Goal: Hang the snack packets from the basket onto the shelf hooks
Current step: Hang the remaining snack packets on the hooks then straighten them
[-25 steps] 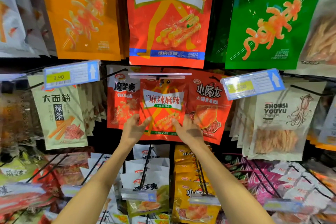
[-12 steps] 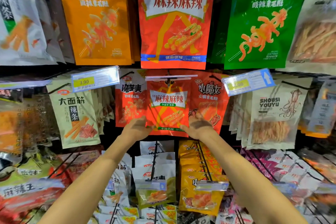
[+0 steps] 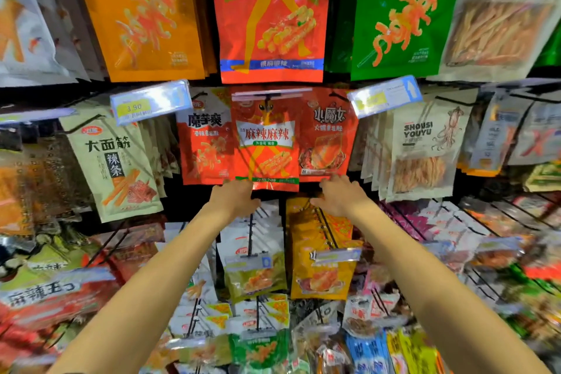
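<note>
The left hand [image 3: 233,195] sits at the lower left corner of the small red packet [image 3: 267,143], knuckles toward the camera. Blur hides whether its fingers pinch that corner or only touch it. The right hand [image 3: 338,196], well apart at 3 o'clock, has loose, spread fingers and holds nothing, just under the hotpot packet [image 3: 326,136]. The small red packet hangs at 12 o'clock from the hands on the centre hook [image 3: 267,102]; the basket is out of view. A tug on the bottom edge could probably slide the packet forward off the hook's tip, or swing it into its neighbours. A konjac packet [image 3: 206,143] crowds it at 9 o'clock. The large red bag [image 3: 271,15] overhangs the hook at 12 o'clock, and yellow packets [image 3: 318,252] jut out at 6 o'clock beneath the wrists.
</note>
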`<state>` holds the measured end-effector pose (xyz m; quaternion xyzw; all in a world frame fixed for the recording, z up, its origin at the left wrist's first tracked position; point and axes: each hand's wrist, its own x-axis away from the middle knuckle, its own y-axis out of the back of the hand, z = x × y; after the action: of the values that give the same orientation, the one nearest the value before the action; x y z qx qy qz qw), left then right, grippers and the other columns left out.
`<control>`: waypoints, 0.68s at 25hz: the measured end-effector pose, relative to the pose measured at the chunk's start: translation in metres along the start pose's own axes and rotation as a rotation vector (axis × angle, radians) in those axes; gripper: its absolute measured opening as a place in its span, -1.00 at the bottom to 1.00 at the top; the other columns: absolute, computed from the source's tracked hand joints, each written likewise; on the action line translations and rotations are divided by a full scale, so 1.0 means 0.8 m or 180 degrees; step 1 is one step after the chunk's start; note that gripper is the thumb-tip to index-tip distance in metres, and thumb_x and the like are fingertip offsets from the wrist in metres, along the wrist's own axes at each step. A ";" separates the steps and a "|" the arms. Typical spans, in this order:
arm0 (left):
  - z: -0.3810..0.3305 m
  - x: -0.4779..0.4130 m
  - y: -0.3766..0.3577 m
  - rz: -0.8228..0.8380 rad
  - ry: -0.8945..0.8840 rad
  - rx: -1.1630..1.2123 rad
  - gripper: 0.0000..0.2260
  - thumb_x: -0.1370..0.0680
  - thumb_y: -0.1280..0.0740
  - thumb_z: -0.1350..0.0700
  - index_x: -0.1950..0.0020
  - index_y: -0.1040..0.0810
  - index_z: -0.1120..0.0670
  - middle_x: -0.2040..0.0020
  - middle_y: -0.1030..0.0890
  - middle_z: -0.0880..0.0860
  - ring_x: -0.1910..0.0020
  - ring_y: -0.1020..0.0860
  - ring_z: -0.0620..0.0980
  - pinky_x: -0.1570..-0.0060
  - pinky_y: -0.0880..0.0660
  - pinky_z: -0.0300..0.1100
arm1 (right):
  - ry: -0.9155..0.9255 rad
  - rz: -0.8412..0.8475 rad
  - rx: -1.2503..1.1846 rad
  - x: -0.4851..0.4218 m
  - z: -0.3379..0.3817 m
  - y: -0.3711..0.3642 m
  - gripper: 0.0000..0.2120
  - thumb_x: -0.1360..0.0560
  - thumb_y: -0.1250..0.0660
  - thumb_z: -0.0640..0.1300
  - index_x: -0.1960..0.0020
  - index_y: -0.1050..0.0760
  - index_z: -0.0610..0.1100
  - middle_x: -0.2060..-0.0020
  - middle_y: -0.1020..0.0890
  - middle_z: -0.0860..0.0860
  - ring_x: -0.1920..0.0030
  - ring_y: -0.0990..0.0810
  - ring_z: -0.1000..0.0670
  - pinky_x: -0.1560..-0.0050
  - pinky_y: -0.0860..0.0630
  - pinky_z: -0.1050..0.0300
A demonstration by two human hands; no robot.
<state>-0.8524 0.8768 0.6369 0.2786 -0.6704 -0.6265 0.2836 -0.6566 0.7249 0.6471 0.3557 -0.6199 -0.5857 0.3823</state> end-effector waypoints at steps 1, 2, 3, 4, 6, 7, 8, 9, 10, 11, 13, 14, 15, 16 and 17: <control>-0.011 0.005 -0.001 -0.0068 -0.0095 0.0015 -0.57 -0.61 -0.22 -0.14 -0.37 -0.39 0.09 -0.27 -0.52 0.12 -0.27 -0.47 0.18 -0.18 -0.45 0.10 | -0.0035 0.0027 0.0042 0.007 -0.006 -0.004 -0.38 -0.60 -0.14 0.22 -0.50 -0.25 -0.16 -0.46 -0.29 -0.19 -0.48 -0.20 -0.23 -0.38 -0.26 -0.23; -0.022 0.008 -0.002 -0.0071 -0.0157 0.0035 -0.57 -0.61 -0.22 -0.13 -0.38 -0.38 0.08 -0.29 -0.51 0.11 -0.28 -0.46 0.18 -0.20 -0.43 0.12 | -0.0072 0.0072 0.0107 0.015 -0.012 -0.007 -0.38 -0.60 -0.15 0.21 -0.51 -0.22 -0.16 -0.46 -0.28 -0.19 -0.47 -0.21 -0.24 -0.38 -0.26 -0.23; -0.032 0.007 -0.003 -0.0041 -0.0177 0.0044 -0.57 -0.62 -0.21 -0.13 -0.39 -0.38 0.08 -0.31 -0.49 0.11 -0.30 -0.44 0.18 -0.22 -0.41 0.13 | -0.0104 0.0112 0.0181 0.020 -0.018 -0.009 -0.38 -0.60 -0.15 0.20 -0.52 -0.19 -0.16 -0.46 -0.28 -0.19 -0.46 -0.21 -0.25 -0.37 -0.26 -0.22; -0.042 0.005 -0.004 -0.0021 -0.0184 0.0017 -0.57 -0.62 -0.21 -0.13 -0.40 -0.37 0.08 -0.32 -0.49 0.11 -0.31 -0.44 0.18 -0.21 -0.41 0.12 | -0.0141 0.0156 0.0257 0.023 -0.025 -0.010 -0.37 -0.61 -0.15 0.19 -0.53 -0.17 -0.16 -0.46 -0.27 -0.19 -0.46 -0.21 -0.25 -0.37 -0.27 -0.21; -0.063 0.002 -0.002 -0.0091 -0.0233 -0.0081 -0.59 -0.62 -0.21 -0.12 -0.36 -0.40 0.10 -0.29 -0.52 0.12 -0.26 -0.47 0.17 -0.14 -0.48 0.07 | -0.0159 0.0207 0.0380 0.025 -0.039 -0.009 -0.37 -0.62 -0.15 0.17 -0.54 -0.13 -0.16 -0.47 -0.25 -0.19 -0.46 -0.21 -0.26 -0.36 -0.29 -0.20; -0.074 -0.001 -0.002 -0.0149 -0.0260 -0.0138 -0.60 -0.62 -0.21 -0.12 -0.33 -0.42 0.12 -0.26 -0.53 0.13 -0.25 -0.47 0.18 -0.12 -0.49 0.06 | -0.0155 0.0198 0.0371 0.023 -0.048 -0.006 -0.37 -0.62 -0.16 0.16 -0.55 -0.12 -0.16 -0.47 -0.24 -0.19 -0.46 -0.22 -0.25 -0.35 -0.31 -0.19; -0.084 -0.004 -0.001 -0.0200 -0.0289 -0.0194 -0.61 -0.61 -0.22 -0.11 -0.30 -0.43 0.13 -0.23 -0.54 0.14 -0.24 -0.47 0.19 -0.11 -0.49 0.07 | -0.0157 0.0155 0.0312 0.021 -0.056 -0.001 -0.37 -0.62 -0.17 0.15 -0.54 -0.12 -0.17 -0.47 -0.24 -0.18 -0.46 -0.23 -0.25 -0.34 -0.33 -0.17; -0.095 -0.007 0.000 -0.0235 -0.0304 -0.0228 -0.62 -0.61 -0.22 -0.11 -0.29 -0.43 0.13 -0.20 -0.54 0.15 -0.23 -0.47 0.20 -0.12 -0.47 0.09 | -0.0153 0.0089 0.0246 0.016 -0.065 0.004 -0.38 -0.61 -0.18 0.14 -0.54 -0.14 -0.17 -0.47 -0.25 -0.18 -0.46 -0.24 -0.24 -0.32 -0.35 -0.16; -0.103 -0.013 0.001 -0.0265 -0.0306 -0.0239 -0.63 -0.61 -0.22 -0.10 -0.29 -0.43 0.12 -0.18 -0.55 0.16 -0.22 -0.47 0.21 -0.11 -0.46 0.10 | -0.0139 0.0013 0.0195 0.012 -0.073 0.007 -0.39 -0.61 -0.19 0.12 -0.53 -0.16 -0.17 -0.47 -0.26 -0.17 -0.45 -0.26 -0.23 -0.30 -0.37 -0.14; -0.111 -0.020 0.004 -0.0287 -0.0275 -0.0227 -0.63 -0.61 -0.22 -0.09 -0.30 -0.42 0.12 -0.16 -0.55 0.16 -0.23 -0.47 0.21 -0.10 -0.45 0.09 | -0.0130 -0.0073 0.0147 0.006 -0.082 0.008 -0.40 -0.61 -0.20 0.11 -0.52 -0.18 -0.18 -0.46 -0.28 -0.17 -0.43 -0.29 -0.22 -0.27 -0.39 -0.13; -0.123 -0.038 0.011 -0.0351 -0.0176 -0.0089 -0.66 -0.60 -0.22 -0.07 -0.26 -0.42 0.13 -0.16 -0.53 0.18 -0.25 -0.43 0.22 -0.06 -0.45 0.07 | -0.0153 -0.0192 -0.0034 -0.009 -0.096 0.012 -0.43 -0.61 -0.22 0.09 -0.49 -0.21 -0.19 -0.41 -0.33 -0.16 -0.40 -0.33 -0.21 -0.24 -0.43 -0.11; -0.129 -0.048 0.016 -0.0421 -0.0137 0.0047 -0.69 -0.58 -0.24 -0.05 -0.20 -0.42 0.14 -0.14 -0.52 0.18 -0.25 -0.41 0.21 -0.07 -0.46 0.06 | -0.0147 -0.0199 -0.0150 -0.018 -0.102 0.017 -0.45 -0.61 -0.23 0.07 -0.47 -0.23 -0.20 -0.37 -0.35 -0.17 -0.38 -0.35 -0.21 -0.24 -0.44 -0.10; -0.130 -0.061 0.016 -0.0500 -0.0110 0.0216 -0.73 -0.57 -0.26 -0.03 -0.13 -0.42 0.14 -0.13 -0.51 0.18 -0.25 -0.41 0.20 -0.07 -0.47 0.06 | -0.0120 -0.0171 -0.0258 -0.028 -0.108 0.019 -0.49 -0.61 -0.23 0.04 -0.45 -0.25 -0.22 -0.34 -0.37 -0.18 -0.36 -0.37 -0.22 -0.23 -0.44 -0.09; -0.133 -0.071 0.017 -0.0590 -0.0122 0.0396 -0.76 -0.55 -0.28 -0.01 -0.07 -0.41 0.15 -0.09 -0.50 0.17 -0.22 -0.42 0.19 -0.05 -0.47 0.03 | -0.0073 -0.0156 -0.0328 -0.037 -0.111 0.022 -0.53 -0.62 -0.22 0.00 -0.42 -0.27 -0.24 -0.31 -0.38 -0.20 -0.34 -0.39 -0.23 -0.23 -0.42 -0.06; -0.135 -0.083 0.015 -0.0676 -0.0160 0.0547 -0.78 -0.54 -0.29 0.01 -0.01 -0.41 0.16 -0.04 -0.49 0.15 -0.16 -0.45 0.17 0.03 -0.48 -0.01 | -0.0059 -0.0149 -0.0438 -0.048 -0.113 0.025 -0.56 -0.63 -0.20 -0.03 -0.40 -0.29 -0.27 -0.30 -0.40 -0.23 -0.32 -0.39 -0.24 -0.23 -0.39 -0.03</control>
<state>-0.7284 0.8525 0.6523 0.3555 -0.6952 -0.6001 0.1739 -0.5582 0.7188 0.6672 0.3376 -0.5732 -0.6390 0.3862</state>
